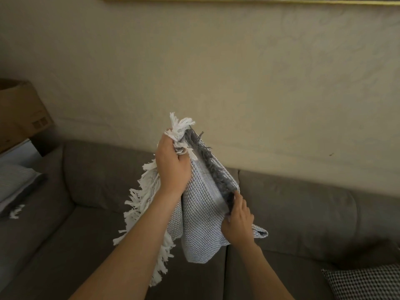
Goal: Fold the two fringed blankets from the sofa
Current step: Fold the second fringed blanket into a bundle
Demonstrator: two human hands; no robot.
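1. Left hand (173, 167): the fingers are curled round the gathered top of the blanket (201, 213) and clamp the cloth. This is the upper grip, raised in front of the wall (259, 72).
2. Right hand (238, 221): it is below and to the right of the left grip. Fingers and thumb pinch the blanket's edge at the lower end of the dark fringe (214, 167).
3. Blanket: a grey waffle weave, held in the air by both hands. It hangs in folds from the left grip. Its lowest fold is below both hands and above the sofa (97, 174) seat.
4. White fringe (140, 213): a tuft stands above the left grip. The rest runs down the left side of the left forearm.
5. Dark fringe: it runs diagonally from the left grip down to the right grip.
6. Sofa: grey-brown, behind and below both grips. The seam between two seat cushions lies under the hanging cloth.
7. Second blanket (17, 185): well to the left of the left grip, lying on the sofa's left end. White fringe shows at its near edge. The picture edge cuts it off.
8. Box (19, 111): cardboard, above the second blanket.
9. Cushion (365, 282): checked, below and right of the right grip, on the seat.
10. Frame (249, 0): on the wall, high above both grips.
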